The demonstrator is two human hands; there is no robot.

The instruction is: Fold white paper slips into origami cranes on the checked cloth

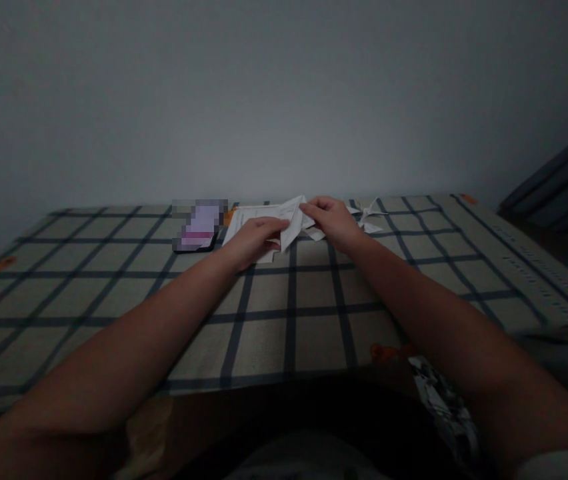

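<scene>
Between my two hands a folded piece of white paper (294, 225) stands tilted above the table. My left hand (254, 241) pinches its left side with thumb and fingers. At the paper's upper right, my right hand (333, 219) is closed on it, thumb and fingertips together. Under and behind my left hand lies a printed white sheet (249, 215), partly covered by the hand. Just right of my right hand rests a folded white paper shape (371, 215) with pointed ends, partly hidden by that hand.
A phone (199, 230) with a lit, blurred screen lies left of the sheet. The checked tablecloth (264, 333) covers the table, which meets a plain wall (284, 100) at the back. Dark striped fabric or slats (559, 173) stand at the far right.
</scene>
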